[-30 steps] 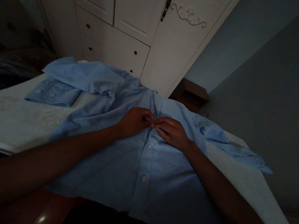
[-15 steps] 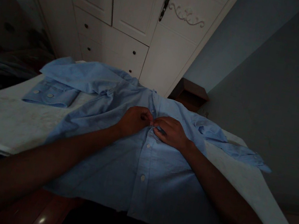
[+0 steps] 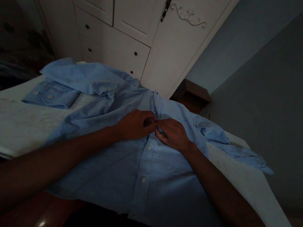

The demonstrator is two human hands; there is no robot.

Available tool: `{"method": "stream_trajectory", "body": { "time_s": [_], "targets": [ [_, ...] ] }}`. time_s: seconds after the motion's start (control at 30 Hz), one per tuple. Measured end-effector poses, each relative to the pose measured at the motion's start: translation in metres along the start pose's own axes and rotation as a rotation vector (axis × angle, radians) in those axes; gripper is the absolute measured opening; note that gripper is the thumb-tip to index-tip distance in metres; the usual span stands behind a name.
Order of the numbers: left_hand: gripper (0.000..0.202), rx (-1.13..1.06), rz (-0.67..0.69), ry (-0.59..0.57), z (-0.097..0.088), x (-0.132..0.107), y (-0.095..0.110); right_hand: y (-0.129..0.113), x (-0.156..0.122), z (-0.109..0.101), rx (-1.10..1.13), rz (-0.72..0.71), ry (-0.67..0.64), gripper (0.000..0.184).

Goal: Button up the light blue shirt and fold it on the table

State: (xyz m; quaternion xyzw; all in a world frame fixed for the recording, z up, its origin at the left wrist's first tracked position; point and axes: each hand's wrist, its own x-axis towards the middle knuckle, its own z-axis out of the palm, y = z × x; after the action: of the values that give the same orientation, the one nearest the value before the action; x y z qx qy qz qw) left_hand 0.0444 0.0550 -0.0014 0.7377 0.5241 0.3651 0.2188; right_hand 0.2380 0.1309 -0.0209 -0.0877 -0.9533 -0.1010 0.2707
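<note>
Blue shirt (image 3: 113, 169), fiddly pinch, hem (image 3: 91, 197) hanging off the table (image 3: 21, 126).
It lay front-up, drooping past the near edge, one sleeve (image 3: 251, 158) poking over the right edge. The left hand (image 3: 133, 124) had thumb and fingertips closed on the button placket (image 3: 146, 165) mid-front; the right hand (image 3: 175, 133), fingers bunched and barely parted, pinched cloth right beside it, though tbh the bit between the tips was too small to tell. Biggest risk, probably: a hard tug plus that overhang's weight could've dragged everything nearward and puckered the front.
</note>
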Motion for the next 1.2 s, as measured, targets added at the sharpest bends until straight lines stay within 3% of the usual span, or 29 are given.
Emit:
{"method": "stream_trajectory", "body": {
  "time_s": [0.4, 0.57, 0.77, 1.2],
  "targets": [
    [0.022, 0.024, 0.035, 0.042, 0.001, -0.001, -0.001, 0.0, 0.001, 0.0, 0.06, 0.029, 0.0, 0.025],
    [0.024, 0.008, 0.078, -0.011, -0.001, -0.001, -0.001, 0.0, 0.0, 0.0, 0.06, 0.022, 0.032, 0.023],
    [0.029, 0.154, 0.165, -0.05, -0.002, -0.002, -0.005, 0.001, -0.002, 0.001, 0.131, 0.067, 0.024, 0.021],
    [0.021, 0.117, 0.142, -0.067, 0.002, 0.003, -0.02, 0.001, 0.0, -0.001, 0.101, 0.013, 0.032, 0.013]
  ]
}}
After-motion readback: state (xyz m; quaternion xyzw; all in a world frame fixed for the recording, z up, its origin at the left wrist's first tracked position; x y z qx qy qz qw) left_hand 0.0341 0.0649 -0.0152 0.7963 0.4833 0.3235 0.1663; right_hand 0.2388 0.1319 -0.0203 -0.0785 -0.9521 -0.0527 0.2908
